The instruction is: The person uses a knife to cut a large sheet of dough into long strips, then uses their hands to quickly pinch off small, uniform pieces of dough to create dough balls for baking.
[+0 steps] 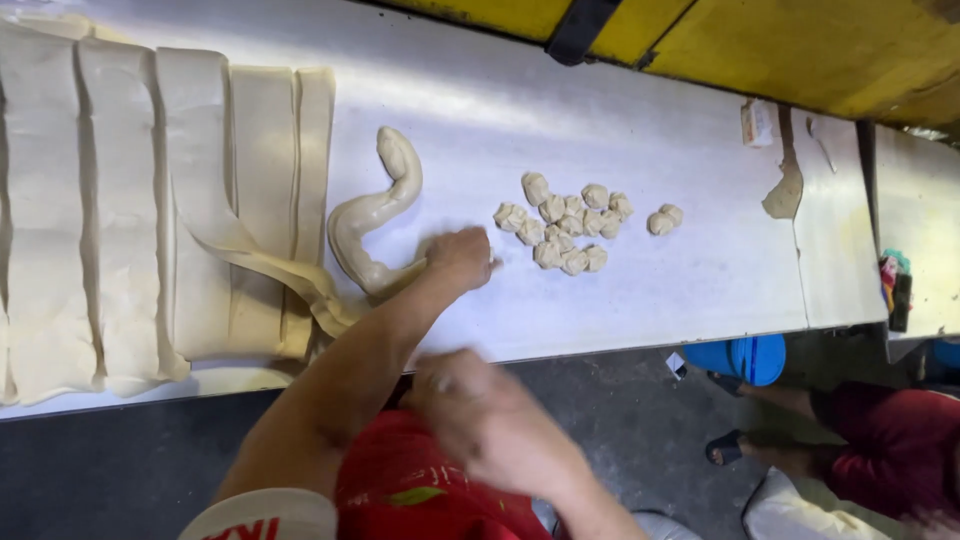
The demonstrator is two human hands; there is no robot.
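From the head view, the left hand [462,257] gripped the end of a twisted dough rope [375,215] on the white bench [680,280], beside small dough pieces [565,225]. The right hand [485,415] hung blurred off the bench edge, its grip unclear. Flat dough strips [130,210] lay left.

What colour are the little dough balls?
The dough balls are pale cream, seen best in the head view.

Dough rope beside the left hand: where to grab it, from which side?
Grip the dough rope near its lower bend, probably from above. It lies flat on the white table, curled like an S; that end sits closest to the left hand, clear of the dough strips.
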